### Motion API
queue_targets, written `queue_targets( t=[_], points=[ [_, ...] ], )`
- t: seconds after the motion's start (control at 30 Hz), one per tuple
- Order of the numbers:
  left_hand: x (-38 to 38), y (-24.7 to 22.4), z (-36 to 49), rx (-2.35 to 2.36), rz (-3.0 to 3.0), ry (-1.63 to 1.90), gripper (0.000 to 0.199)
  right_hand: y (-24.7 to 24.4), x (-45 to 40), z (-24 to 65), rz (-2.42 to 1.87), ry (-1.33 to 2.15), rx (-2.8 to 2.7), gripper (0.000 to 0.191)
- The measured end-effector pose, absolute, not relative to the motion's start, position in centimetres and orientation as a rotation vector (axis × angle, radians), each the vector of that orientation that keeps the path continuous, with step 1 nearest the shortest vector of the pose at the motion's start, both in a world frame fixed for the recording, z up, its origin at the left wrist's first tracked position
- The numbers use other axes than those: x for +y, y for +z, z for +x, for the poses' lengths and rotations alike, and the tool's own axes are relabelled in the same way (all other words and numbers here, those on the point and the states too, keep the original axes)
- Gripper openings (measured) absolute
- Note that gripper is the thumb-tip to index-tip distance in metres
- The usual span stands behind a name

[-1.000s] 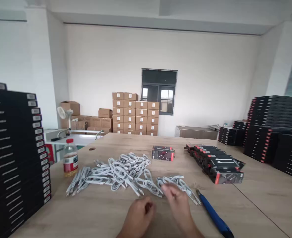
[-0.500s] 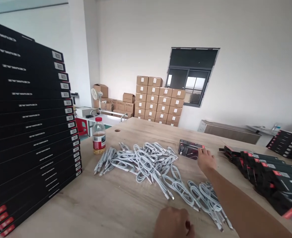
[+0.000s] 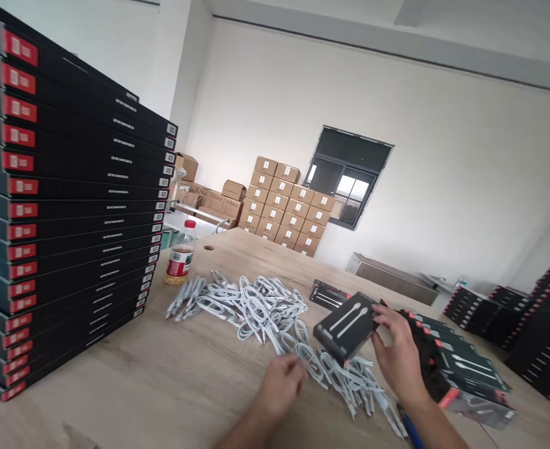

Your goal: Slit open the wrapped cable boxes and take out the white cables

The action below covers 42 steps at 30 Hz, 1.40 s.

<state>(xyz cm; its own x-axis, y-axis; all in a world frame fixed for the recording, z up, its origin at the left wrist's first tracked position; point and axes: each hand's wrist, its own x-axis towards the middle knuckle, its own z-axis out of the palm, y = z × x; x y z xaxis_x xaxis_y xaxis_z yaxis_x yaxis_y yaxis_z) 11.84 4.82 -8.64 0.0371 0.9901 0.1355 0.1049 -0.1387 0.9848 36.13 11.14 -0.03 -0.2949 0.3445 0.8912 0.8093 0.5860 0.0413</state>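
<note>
Clock from left hand. Right hand (image 3: 380,327) is now lifting a black box (image 3: 343,324) at 2, no longer reaching at tabletop level, so the box is in hand, fingers grasping its right edge. Left hand (image 3: 288,374) is sitting by the grey cables (image 3: 256,308) at 12, fingers curling; can't tell if they're gripping one. Bottle (image 3: 179,259) is standing at 11, tall stack (image 3: 78,206) at 10, box row (image 3: 474,365) lying at 3. Cables are crowding the space under the held box; right forearm is partly blocking the blue tool (image 3: 408,425) at 4.

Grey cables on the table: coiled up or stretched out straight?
Coiled. The grey cables lie on the table in looped bundles, with their ends sticking out past the loops.
</note>
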Motion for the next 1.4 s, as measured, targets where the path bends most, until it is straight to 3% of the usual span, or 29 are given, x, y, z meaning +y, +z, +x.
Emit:
queue_targets(
  t=[0.13,0.3,0.4,0.5,0.67,0.77,0.87,0.97,1.07,1.17,1.27,1.4],
  points=[
    [4.7,-7.2,10.6,1.041,1.253,1.202,0.068,-2.3,3.7,34.8,-0.756,-0.627,-1.878,0.014],
    [0.4,-4.1,9.7,0.968,1.459,1.138,0.051,-4.5,0.5,33.0,-0.748,-0.65,-2.04,0.024],
    [-1.5,-2.7,10.0,0.959,1.76,1.084,0.065,-4.3,0.3,32.0,-0.735,-0.62,-2.042,0.03],
    [-1.3,-2.5,10.3,0.9,1.653,1.073,0.064,-4.1,1.0,32.6,-0.809,-0.634,-1.994,0.031],
    [0.5,-3.4,9.4,0.688,0.902,1.257,0.038,-5.3,3.1,39.3,-1.553,-0.598,-1.759,0.02],
    [0.9,-3.7,8.5,0.526,0.603,1.328,0.03,-6.8,3.7,43.9,-2.194,-0.186,-1.703,0.028],
    [1.2,-4.0,7.8,0.5,0.506,1.332,0.028,-7.6,3.8,46.7,-2.36,0.158,-1.71,0.026],
    [1.4,-4.3,7.4,0.45,0.492,1.303,0.032,-7.3,3.9,47.4,-2.368,0.17,-1.714,0.016],
    [1.4,-4.5,7.4,0.389,0.506,1.275,0.043,-6.2,4.0,45.4,-2.184,0.005,-1.593,0.026],
    [1.4,-4.5,7.8,0.333,0.541,1.234,0.047,-5.4,2.7,40.3,-1.551,-0.05,-1.553,0.041],
    [1.2,-4.2,8.4,0.371,0.523,1.224,0.044,-5.1,-0.1,34.2,-1.146,-0.06,-1.766,0.031],
    [1.0,-3.6,9.2,0.435,0.484,1.161,0.057,-5.2,-2.6,29.8,-0.986,-0.076,-2.023,0.026]
  ],
)
